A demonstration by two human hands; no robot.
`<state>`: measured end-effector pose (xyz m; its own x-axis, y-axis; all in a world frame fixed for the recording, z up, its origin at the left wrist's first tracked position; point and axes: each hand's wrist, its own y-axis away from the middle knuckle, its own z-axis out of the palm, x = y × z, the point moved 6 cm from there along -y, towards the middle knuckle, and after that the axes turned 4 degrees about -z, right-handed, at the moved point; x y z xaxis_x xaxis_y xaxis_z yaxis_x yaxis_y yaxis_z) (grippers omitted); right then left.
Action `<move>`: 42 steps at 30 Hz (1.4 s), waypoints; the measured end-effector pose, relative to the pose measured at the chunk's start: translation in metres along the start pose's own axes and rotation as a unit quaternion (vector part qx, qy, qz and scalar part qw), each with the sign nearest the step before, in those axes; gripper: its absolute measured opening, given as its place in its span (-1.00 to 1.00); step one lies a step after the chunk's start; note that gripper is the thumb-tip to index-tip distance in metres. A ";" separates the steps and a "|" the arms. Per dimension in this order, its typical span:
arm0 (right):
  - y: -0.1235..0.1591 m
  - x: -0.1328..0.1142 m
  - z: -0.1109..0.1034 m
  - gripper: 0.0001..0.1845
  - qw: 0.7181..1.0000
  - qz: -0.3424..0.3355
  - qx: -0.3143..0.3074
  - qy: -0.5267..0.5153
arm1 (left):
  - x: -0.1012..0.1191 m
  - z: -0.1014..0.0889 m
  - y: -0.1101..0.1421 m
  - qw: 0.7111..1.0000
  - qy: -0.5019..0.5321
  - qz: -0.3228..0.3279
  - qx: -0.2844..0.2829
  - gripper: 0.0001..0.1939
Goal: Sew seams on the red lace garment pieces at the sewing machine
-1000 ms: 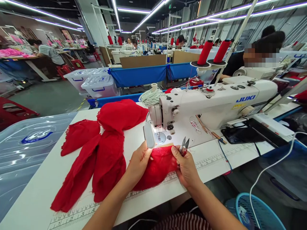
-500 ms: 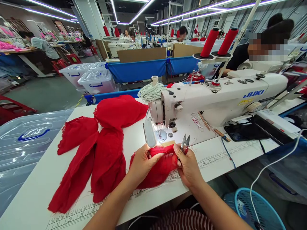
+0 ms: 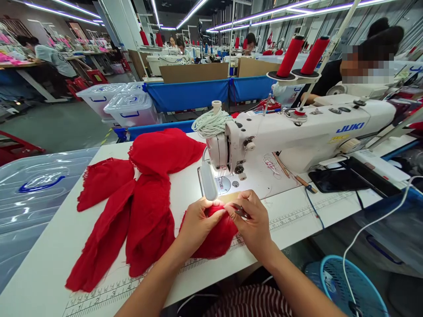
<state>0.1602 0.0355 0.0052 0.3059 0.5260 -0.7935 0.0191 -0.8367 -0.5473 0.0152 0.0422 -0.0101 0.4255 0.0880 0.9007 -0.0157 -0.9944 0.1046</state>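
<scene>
Your two bare hands meet over a white table [image 3: 185, 189], in front of a white JUKI sewing machine [image 3: 297, 136]. Your left hand [image 3: 200, 222] pinches the upper edge of a small piece of red cloth [image 3: 216, 240] between thumb and fingers. Your right hand [image 3: 253, 218] is curled around a pair of metal snips [image 3: 242, 213], its fingertips at the same edge, close to your left thumb; whether they grip the cloth too, you cannot tell, and fingers hide much of the snips.

The cloth hangs below your hands onto the table's near edge, covering part of a printed ruler [image 3: 109, 290]. Just beyond your fingers are a tan strip [image 3: 229, 198] and the machine's lit needle area. To the left, larger red fabric pieces [image 3: 150, 207] lie spread out. Pale green cord [image 3: 211, 123] is coiled by the machine's head; two red thread spools [image 3: 291, 57] stand behind it. A blue basket [image 3: 353, 275] sits low at right, below the table.
</scene>
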 end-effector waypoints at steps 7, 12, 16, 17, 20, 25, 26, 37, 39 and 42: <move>0.005 -0.015 -0.005 -0.83 0.996 -0.031 -0.073 -0.039 | -0.002 -0.006 -0.001 0.999 0.009 0.001 0.044 -0.75; 0.016 0.005 -0.011 -0.83 0.992 0.072 -0.094 0.053 | -0.002 -0.008 0.001 0.997 0.023 0.014 0.066 -0.77; 0.021 0.010 -0.012 -0.78 0.988 0.025 -0.074 0.133 | -0.003 -0.010 0.002 0.996 0.027 0.025 0.080 -0.80; 0.022 0.009 -0.011 -0.79 0.986 0.004 -0.066 0.150 | -0.004 -0.010 0.002 0.996 0.028 0.024 0.082 -0.80; 0.024 0.007 -0.007 -0.80 0.979 -0.047 -0.064 0.186 | -0.002 -0.010 0.003 0.996 0.031 0.024 0.080 -0.83; 0.023 0.006 -0.004 -0.85 0.979 -0.046 -0.048 0.191 | 0.003 -0.009 0.004 0.997 0.015 0.025 0.078 -0.84; 0.022 0.007 -0.006 -0.85 0.984 -0.031 -0.034 0.171 | 0.003 -0.009 0.004 0.996 0.014 0.026 0.078 -0.83; 0.018 0.042 -0.017 -0.70 0.949 0.269 0.048 -0.155 | -0.005 -0.010 0.002 0.996 0.042 0.009 0.079 -0.81; 0.018 0.046 -0.014 -0.69 0.940 0.294 0.037 -0.168 | -0.006 -0.010 0.001 0.995 0.051 0.002 0.083 -0.80; 0.017 0.044 -0.006 -0.66 0.926 0.311 0.019 -0.211 | -0.009 -0.007 -0.001 0.995 0.072 -0.014 0.069 -0.79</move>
<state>0.1796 0.0437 -0.0376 -0.1538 -0.0374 -0.9874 -0.0716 -0.9962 0.0489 0.0045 0.0426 -0.0155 0.2892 0.1131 0.9506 0.1231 -0.9891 0.0802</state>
